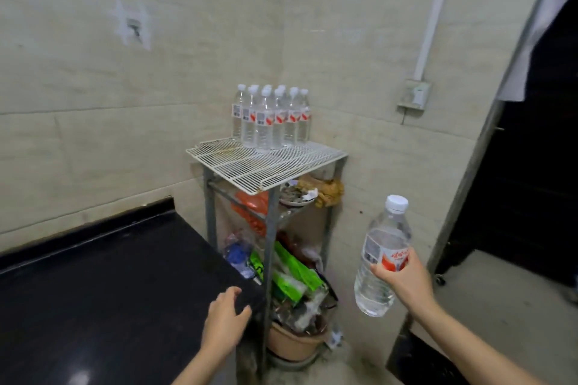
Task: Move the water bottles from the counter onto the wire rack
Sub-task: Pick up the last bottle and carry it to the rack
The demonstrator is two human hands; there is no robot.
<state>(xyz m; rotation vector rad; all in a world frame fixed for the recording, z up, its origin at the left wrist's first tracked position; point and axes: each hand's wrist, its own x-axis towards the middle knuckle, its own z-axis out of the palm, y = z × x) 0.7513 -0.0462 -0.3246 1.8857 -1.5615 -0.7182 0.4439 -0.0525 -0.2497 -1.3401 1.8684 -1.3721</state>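
The right hand point(406, 281) grips a water bottle point(383, 256) beside the rack point(266, 162), where bottles point(270, 117) crowd the back; the left hand point(223, 319) rests loosely spread on the counter point(109, 275).

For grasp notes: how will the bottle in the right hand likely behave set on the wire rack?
The bottle looks full, so probably heavy for its size. Its thin clear plastic may flex in the right hand. Tall and narrow, it could wobble on the wire rack.
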